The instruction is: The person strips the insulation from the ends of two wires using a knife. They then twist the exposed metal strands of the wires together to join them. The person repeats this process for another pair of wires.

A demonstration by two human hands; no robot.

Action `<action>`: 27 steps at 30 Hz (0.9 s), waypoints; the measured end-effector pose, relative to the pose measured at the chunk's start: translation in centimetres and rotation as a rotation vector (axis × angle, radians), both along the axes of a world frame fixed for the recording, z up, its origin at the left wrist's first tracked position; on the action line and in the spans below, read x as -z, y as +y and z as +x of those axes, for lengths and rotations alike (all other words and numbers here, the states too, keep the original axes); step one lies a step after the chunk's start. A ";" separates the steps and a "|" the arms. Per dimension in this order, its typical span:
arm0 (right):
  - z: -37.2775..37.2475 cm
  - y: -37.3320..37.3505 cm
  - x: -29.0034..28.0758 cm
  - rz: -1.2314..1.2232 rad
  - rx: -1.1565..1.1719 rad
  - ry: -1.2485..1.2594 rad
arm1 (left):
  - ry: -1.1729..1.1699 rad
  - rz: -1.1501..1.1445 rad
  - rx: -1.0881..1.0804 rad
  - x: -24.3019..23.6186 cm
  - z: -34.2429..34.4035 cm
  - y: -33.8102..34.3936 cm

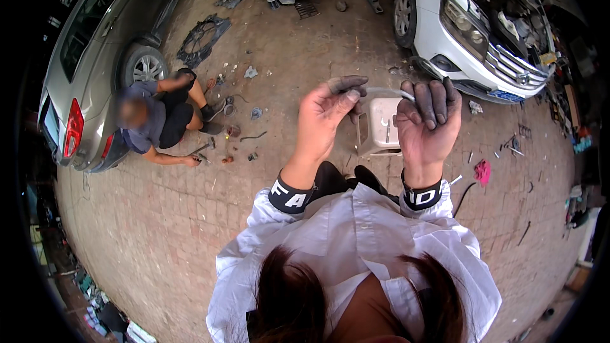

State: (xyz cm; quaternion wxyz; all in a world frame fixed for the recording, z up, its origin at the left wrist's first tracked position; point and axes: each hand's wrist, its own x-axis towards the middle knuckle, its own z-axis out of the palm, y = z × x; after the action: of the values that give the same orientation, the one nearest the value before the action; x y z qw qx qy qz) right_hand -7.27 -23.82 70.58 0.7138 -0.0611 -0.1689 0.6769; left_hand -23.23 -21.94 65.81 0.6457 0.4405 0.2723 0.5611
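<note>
Both of my hands are raised in front of me, with darkly smudged fingers. Between them stretches a thin, pale, slightly curved strip, too small to tell its exact kind. My left hand pinches the strip's left end between thumb and index finger. The right end goes in under the curled fingers of my right hand, which is closed on it. Beneath the strip stands a beige plastic stool, partly hidden by my hands, with small pieces on its seat.
A person sits on the floor at left beside a grey car, holding a tool. A white car with its hood up stands at right. Loose parts, a black fan shroud and a pink cloth lie on the brick floor.
</note>
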 end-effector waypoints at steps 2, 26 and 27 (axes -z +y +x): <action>-0.3 0.0 0.4 0.015 0.023 0.019 | -0.163 -0.078 0.107 0.5 0.7 -0.7; -1.5 -3.1 4.0 0.055 0.181 -1.342 | 0.640 0.604 -0.580 -3.2 0.7 -2.8; -1.8 -3.2 2.9 0.041 0.314 -1.203 | 0.706 0.616 -0.573 -3.4 0.6 -3.2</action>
State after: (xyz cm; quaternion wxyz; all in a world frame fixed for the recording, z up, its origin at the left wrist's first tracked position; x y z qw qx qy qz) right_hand -9.09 -27.01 67.65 0.5856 -0.4423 -0.5433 0.4076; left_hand -22.60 -25.12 69.20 0.1778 0.6788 0.4046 0.5864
